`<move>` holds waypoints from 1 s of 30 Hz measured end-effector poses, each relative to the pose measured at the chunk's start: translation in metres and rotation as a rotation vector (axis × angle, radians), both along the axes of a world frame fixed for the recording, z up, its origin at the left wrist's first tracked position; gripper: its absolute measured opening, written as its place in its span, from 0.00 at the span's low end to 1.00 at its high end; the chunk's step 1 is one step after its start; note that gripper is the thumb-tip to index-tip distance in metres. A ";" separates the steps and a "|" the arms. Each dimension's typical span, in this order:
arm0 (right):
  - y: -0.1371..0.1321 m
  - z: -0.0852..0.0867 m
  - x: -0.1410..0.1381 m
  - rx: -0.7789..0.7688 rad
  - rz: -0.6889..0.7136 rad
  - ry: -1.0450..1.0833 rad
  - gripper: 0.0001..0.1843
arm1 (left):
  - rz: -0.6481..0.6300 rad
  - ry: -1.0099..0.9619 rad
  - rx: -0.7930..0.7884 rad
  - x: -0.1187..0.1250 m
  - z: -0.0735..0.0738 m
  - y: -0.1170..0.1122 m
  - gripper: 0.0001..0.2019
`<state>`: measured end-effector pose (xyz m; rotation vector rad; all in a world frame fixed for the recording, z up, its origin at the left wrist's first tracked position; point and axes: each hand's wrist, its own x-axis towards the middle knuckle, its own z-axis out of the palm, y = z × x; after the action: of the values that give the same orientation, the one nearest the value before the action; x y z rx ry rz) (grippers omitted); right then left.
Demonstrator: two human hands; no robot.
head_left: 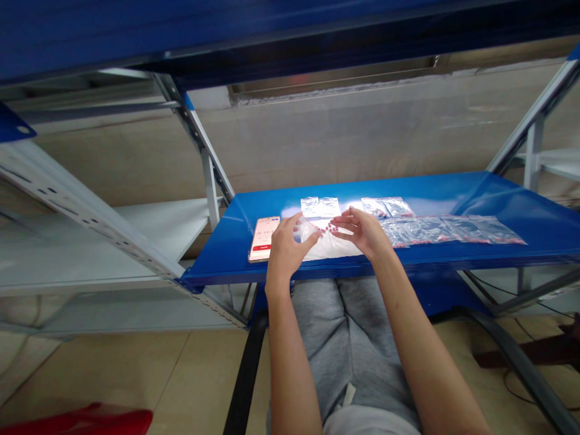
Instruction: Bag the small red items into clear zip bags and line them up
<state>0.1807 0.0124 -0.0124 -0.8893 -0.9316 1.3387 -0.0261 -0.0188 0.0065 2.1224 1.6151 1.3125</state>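
As the left grip (286,254) pinches a clear plastic bag (308,229), right grip (362,232) spread, glossy blue steel shelf (453,193)

Clear plastic bag (328,244) between the left hand (285,254) and right hand (362,232), partly hidden by both. Phone (261,239) beyond the left hand: screen text too small to read. Packets (453,229) right of the right hand: contents too small to tell.

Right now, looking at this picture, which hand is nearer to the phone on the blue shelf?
Left. The left hand is close beside the phone, just to its right in view. The right hand is farther off, beyond the white bag.
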 end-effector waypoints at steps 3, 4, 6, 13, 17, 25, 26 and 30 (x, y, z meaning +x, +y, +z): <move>0.002 -0.003 -0.004 0.126 -0.134 -0.396 0.13 | 0.010 0.002 0.001 -0.002 0.000 0.000 0.25; 0.004 -0.005 -0.006 0.186 -0.187 -0.568 0.10 | 0.009 0.003 0.001 -0.002 -0.001 0.000 0.24; 0.007 -0.012 -0.012 0.297 -0.251 -0.875 0.06 | 0.002 0.005 -0.007 -0.002 -0.001 0.001 0.24; 0.013 -0.033 -0.036 0.414 -0.249 -1.307 0.11 | -0.035 0.009 -0.067 0.000 -0.006 0.003 0.27; 0.016 -0.039 -0.039 0.417 -0.228 -1.337 0.11 | -0.063 0.025 -0.107 0.001 -0.010 0.004 0.25; 0.019 -0.040 -0.039 0.441 -0.239 -1.280 0.10 | -0.055 0.064 -0.087 0.001 -0.009 0.002 0.21; 0.018 -0.036 -0.037 0.443 -0.247 -1.237 0.09 | -0.058 0.062 -0.094 0.001 -0.008 0.001 0.21; 0.011 -0.017 -0.024 0.394 -0.247 -0.988 0.07 | -0.079 0.062 -0.125 0.003 -0.006 0.001 0.23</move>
<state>0.1564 0.0236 -0.0295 -1.3127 -1.6905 0.4115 -0.0235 -0.0179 0.0009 2.1484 1.5746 1.1029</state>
